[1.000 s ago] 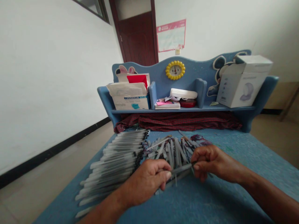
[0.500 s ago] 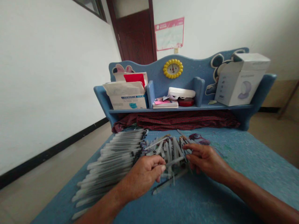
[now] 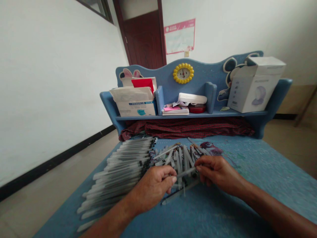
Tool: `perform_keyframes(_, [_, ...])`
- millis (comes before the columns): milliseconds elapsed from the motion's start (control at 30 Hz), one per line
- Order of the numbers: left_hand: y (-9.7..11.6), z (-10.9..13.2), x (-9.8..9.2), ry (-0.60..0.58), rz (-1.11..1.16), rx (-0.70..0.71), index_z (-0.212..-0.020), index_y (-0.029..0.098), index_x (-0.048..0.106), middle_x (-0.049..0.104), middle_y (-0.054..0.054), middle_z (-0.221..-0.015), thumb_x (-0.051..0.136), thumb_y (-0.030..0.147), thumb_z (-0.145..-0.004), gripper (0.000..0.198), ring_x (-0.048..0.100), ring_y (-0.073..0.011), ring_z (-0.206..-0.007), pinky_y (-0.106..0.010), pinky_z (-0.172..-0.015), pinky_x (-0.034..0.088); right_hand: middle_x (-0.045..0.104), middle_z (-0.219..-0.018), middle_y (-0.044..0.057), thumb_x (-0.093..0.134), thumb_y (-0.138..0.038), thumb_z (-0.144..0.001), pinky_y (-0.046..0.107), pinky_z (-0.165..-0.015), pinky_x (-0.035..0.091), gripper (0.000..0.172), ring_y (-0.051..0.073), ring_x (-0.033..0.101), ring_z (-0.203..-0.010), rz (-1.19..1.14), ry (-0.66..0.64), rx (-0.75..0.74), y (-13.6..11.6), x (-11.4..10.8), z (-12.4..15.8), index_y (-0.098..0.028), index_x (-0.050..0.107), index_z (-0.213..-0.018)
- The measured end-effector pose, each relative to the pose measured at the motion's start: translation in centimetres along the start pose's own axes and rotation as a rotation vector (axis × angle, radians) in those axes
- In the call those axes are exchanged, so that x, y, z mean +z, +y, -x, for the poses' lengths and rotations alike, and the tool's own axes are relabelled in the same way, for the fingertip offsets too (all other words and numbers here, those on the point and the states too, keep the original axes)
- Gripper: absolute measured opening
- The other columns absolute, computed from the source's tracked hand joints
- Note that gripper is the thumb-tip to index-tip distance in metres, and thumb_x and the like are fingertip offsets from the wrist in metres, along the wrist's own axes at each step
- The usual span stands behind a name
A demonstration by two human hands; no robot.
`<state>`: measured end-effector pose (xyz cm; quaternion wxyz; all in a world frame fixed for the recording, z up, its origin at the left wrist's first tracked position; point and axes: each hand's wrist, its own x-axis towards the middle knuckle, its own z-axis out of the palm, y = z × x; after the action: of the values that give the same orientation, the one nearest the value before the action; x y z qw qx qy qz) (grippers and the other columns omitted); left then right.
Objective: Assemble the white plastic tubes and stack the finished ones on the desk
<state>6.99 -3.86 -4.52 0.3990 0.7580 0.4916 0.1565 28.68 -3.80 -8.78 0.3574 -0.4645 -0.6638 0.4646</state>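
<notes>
A slim translucent pen (image 3: 186, 172) stretches between my two hands, low over the desk. My left hand (image 3: 155, 186) is closed around its left part with thumb and forefinger. At the far end, the fingertips of my right hand (image 3: 215, 170) pinch the pen. Under and behind it lies a loose pile of clear pen parts (image 3: 182, 157). Left of my left hand, many frosted pens with dark ends (image 3: 119, 165) lie side by side in a long stack. Another pen (image 3: 170, 197) lies on the desk just below the held one.
The blue desk (image 3: 260, 185) has a raised back shelf (image 3: 223, 114). On it stand a mask box (image 3: 136, 107), papers (image 3: 175, 111), a red round case (image 3: 197, 108) and a white carton (image 3: 257, 86). A checked cloth (image 3: 188, 128) lies beneath the shelf.
My right hand's fingers have drawn together and closed on the pen's right end. The left hand has barely moved.
</notes>
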Motion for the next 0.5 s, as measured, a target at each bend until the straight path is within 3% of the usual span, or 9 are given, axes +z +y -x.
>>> perform_keyframes(133, [0.2, 0.1, -0.6, -0.027, -0.036, 0.01, -0.083, 0.014, 0.061, 0.05, 0.005, -0.058, 0.044, 0.028, -0.079, 0.021, 0.046, -0.0098, -0.055, -0.02, -0.054, 0.034, 0.056, -0.055, -0.004, 0.051, -0.023, -0.08, 0.018, -0.042, 0.039, 0.009, 0.007, 0.05, -0.044, -0.019, 0.004, -0.009, -0.2, -0.6, 0.0, -0.017, 0.054, -0.074])
perform_keyframes(233, [0.2, 0.2, -2.0, -0.013, -0.069, 0.015, -0.083, 0.014, 0.061, 0.051, 0.004, -0.059, 0.045, 0.028, -0.079, 0.022, 0.046, -0.0097, -0.055, -0.02, -0.054, 0.034, 0.06, -0.055, -0.002, 0.053, -0.028, -0.078, 0.019, -0.041, 0.04, 0.012, 0.008, 0.051, -0.042, -0.063, 0.108, 0.028, -0.5, -2.6, 0.0, -0.017, 0.054, -0.073])
perform_keyframes(400, [-0.6, 0.4, -4.9, 0.185, -0.148, 0.032, -0.081, 0.016, 0.06, 0.051, 0.005, -0.058, 0.046, 0.033, -0.08, 0.022, 0.045, -0.0102, -0.054, -0.021, -0.053, 0.034, 0.061, -0.052, -0.001, 0.06, -0.033, -0.071, 0.022, -0.041, 0.041, 0.017, 0.01, 0.051, -0.039, -0.176, 0.445, 0.004, -0.3, -6.5, -0.3, -0.017, 0.055, -0.068])
perform_keyframes(500, [-1.0, 0.1, -5.3, 0.299, -0.164, 0.016, -0.08, 0.017, 0.059, 0.05, 0.005, -0.057, 0.045, 0.035, -0.08, 0.023, 0.044, -0.0107, -0.053, -0.022, -0.051, 0.032, 0.06, -0.053, -0.001, 0.058, -0.034, -0.072, 0.023, -0.041, 0.04, 0.017, 0.011, 0.051, -0.04, -0.083, 0.561, -0.011, 0.1, -6.6, -0.4, -0.018, 0.055, -0.07])
